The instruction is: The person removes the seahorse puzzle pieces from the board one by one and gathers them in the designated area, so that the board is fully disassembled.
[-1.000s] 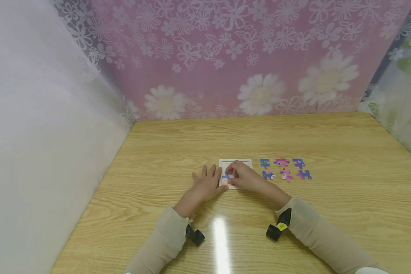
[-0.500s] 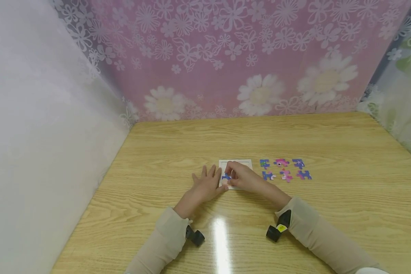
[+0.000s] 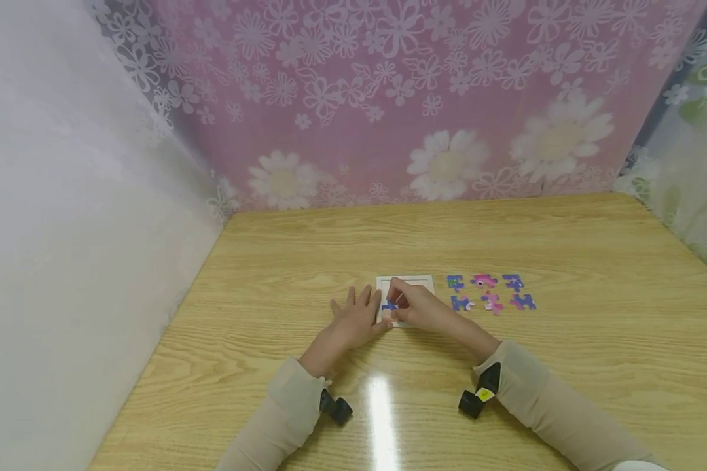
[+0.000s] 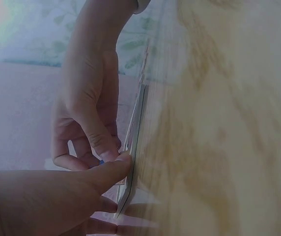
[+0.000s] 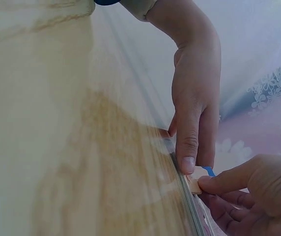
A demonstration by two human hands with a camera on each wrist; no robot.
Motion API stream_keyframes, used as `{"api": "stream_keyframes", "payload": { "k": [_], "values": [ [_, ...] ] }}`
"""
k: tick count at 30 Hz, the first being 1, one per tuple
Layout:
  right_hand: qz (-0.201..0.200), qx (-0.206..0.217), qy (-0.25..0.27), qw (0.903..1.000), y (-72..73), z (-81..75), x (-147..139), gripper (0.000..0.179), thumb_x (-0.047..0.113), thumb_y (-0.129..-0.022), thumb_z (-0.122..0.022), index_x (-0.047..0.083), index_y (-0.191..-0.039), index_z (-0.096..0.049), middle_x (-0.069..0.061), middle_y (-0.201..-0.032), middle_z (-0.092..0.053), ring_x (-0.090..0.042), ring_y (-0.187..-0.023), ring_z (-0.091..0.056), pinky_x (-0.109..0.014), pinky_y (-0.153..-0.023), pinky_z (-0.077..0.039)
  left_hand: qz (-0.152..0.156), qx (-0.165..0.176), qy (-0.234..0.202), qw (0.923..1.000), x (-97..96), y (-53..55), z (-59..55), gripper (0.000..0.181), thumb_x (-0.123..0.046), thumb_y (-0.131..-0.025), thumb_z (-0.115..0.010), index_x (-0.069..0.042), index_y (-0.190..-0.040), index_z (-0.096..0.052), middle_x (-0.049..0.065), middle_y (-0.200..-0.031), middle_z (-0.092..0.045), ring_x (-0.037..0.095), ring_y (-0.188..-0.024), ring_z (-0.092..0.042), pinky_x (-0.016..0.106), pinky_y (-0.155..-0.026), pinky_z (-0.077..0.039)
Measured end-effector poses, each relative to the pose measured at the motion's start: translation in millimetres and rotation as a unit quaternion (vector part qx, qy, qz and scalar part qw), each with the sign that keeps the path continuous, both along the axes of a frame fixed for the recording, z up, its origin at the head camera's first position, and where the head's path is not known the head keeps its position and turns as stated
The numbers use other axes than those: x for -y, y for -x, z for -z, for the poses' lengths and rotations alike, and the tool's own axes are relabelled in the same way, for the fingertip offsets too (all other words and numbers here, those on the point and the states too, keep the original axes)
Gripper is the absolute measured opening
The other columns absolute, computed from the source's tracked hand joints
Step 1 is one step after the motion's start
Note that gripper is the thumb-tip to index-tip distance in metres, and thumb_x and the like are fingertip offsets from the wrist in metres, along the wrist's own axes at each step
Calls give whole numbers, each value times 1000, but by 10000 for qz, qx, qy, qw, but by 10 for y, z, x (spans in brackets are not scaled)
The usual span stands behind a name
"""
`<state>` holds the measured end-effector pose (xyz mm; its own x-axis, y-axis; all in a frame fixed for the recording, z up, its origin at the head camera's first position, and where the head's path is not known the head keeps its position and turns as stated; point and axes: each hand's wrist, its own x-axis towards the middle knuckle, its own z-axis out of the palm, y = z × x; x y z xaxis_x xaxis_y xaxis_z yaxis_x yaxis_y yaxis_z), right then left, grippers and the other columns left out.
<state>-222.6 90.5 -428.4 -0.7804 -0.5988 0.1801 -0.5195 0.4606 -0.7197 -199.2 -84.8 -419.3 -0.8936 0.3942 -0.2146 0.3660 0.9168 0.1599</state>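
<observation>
A white-bordered puzzle tray (image 3: 412, 279) lies on the wooden table. My left hand (image 3: 353, 324) rests along its left edge with fingers spread, the thumb at the near edge. Over the tray, my right hand (image 3: 421, 307) pinches a peach-and-blue jigsaw piece (image 3: 389, 314) at the near left corner. The right wrist view shows this piece (image 5: 196, 184) between thumb and fingers, beside the left thumb; whether it lies flat cannot be told. In the left wrist view the right thumb and left thumb almost meet at the tray's edge (image 4: 138, 118). The right hand hides part of the tray.
Right of the tray, several loose jigsaw pieces lie in two rows, among them a pink one with an eye (image 3: 484, 280) and a blue one with a star (image 3: 513, 282). A flowered pink curtain (image 3: 353, 131) hangs behind the table; a white wall (image 3: 94, 216) borders the left.
The right hand's fingers have shifted slightly while still pinching the piece at the tray's near left corner. The left hand and loose pieces stay in place.
</observation>
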Motion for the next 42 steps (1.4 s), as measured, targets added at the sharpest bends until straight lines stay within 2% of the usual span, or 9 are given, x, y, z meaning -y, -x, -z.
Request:
{"api": "stream_keyframes", "payload": {
  "k": [9, 17, 23, 31, 36, 42],
  "values": [
    [119, 260, 147, 9995, 18, -58, -52, 22, -4, -82, -65, 8, -93, -51, -3, -84, -62, -18, -78, -60, -30, -65, -51, -11, 1, -50, 10000, -17, -10, -20, 73, -55, -92, -39, -12, -148, -20, 13, -150, -15, 42, -134, -8, 69, -93, -17],
    [337, 681, 392, 9963, 2, -168, -69, 20, -3, -84, -64, 5, -96, -50, -7, -88, -61, -23, -81, -60, -31, -63, -51, -20, 39, -149, 9999, -23, -19, -58, 73, -53, -92, -42, -10, -147, -22, 14, -150, -16, 42, -133, -9, 69, -93, -16],
    [331, 814, 424, 9952, 13, -154, -86, 19, -4, -84, -63, 5, -96, -50, -8, -85, -62, -22, -79, -60, -31, -58, -51, 27, -20, -95, 9999, -18, -16, -61, 73, -54, -92, -42, -10, -147, -23, 14, -150, -17, 43, -133, -10, 69, -93, -18],
    [442, 486, 309, 9974, 45, -192, -194, 20, -1, -83, -65, 4, -96, -51, -8, -91, -59, -24, -85, -59, -35, -72, -50, 2, 5, 4, 10000, -22, -2, -33, 74, -55, -91, -41, -11, -147, -21, 13, -150, -16, 42, -133, -9, 68, -93, -18],
    [420, 427, 400, 9974, 60, -267, -304, 19, -2, -84, -65, 3, -97, -52, -9, -92, -58, -25, -85, -59, -35, -72, -50, -47, 24, -68, 10000, -13, -4, -36, 73, -53, -92, -42, -10, -147, -22, 13, -150, -17, 42, -133, -10, 68, -93, -17],
    [633, 265, 288, 9972, 58, -364, -443, 20, -2, -83, -65, 4, -97, -52, -9, -95, -58, -26, -87, -59, -37, -74, -50, -96, 72, -163, 9998, -1, -5, -26, 73, -53, -92, -43, -10, -147, -22, 13, -150, -16, 41, -134, -9, 68, -94, -15]
  ]
}}
